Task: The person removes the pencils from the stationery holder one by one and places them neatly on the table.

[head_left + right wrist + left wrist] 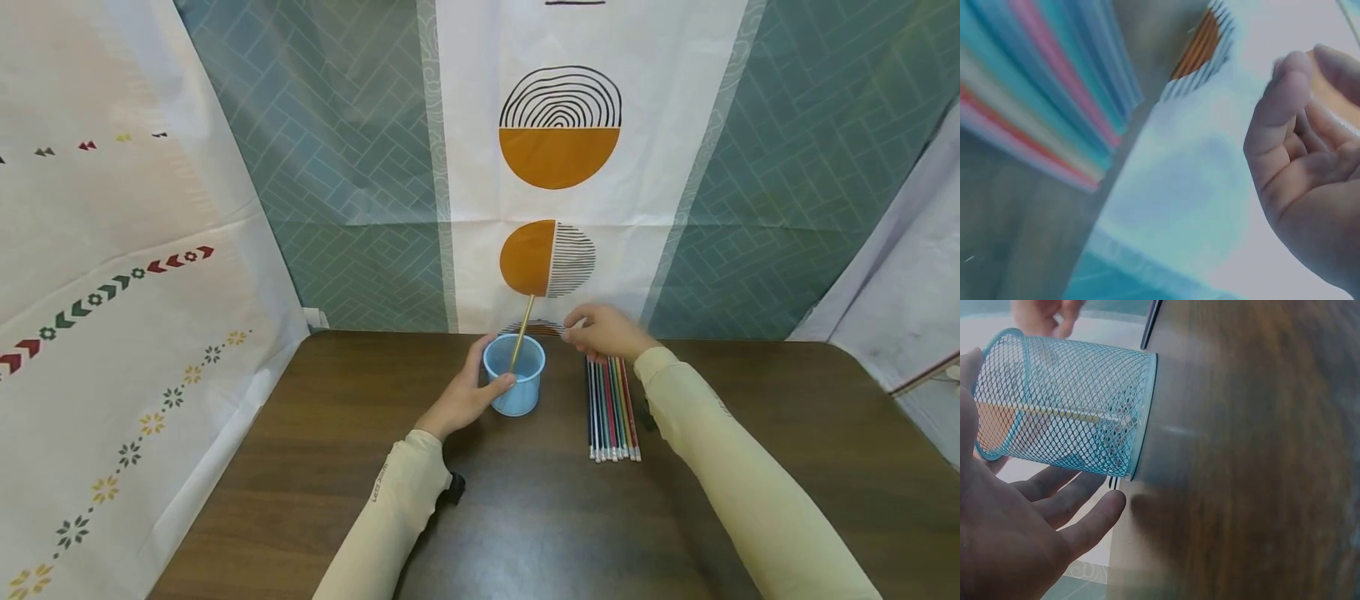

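Note:
A light blue mesh pencil cup (517, 402) stands upright on the table, and my left hand (465, 398) holds it round its left side, thumb at the near rim. One gold pencil (523, 332) leans inside the cup, its upper part sticking out; through the mesh (1079, 381) it shows faintly in the left wrist view. To the right of the cup, my right hand (606, 332) hovers over the far ends of a row of coloured pencils (613, 412). Its fingers (1275, 119) are loosely bent, with nothing seen between them. The pencils lie side by side, eraser ends toward me.
The brown wooden table (525, 517) ends at a patterned curtain (360, 275) just behind the cup and pencils. A white printed cloth (150, 350) hangs along the left side, and another pale cloth (911, 250) hangs at the right.

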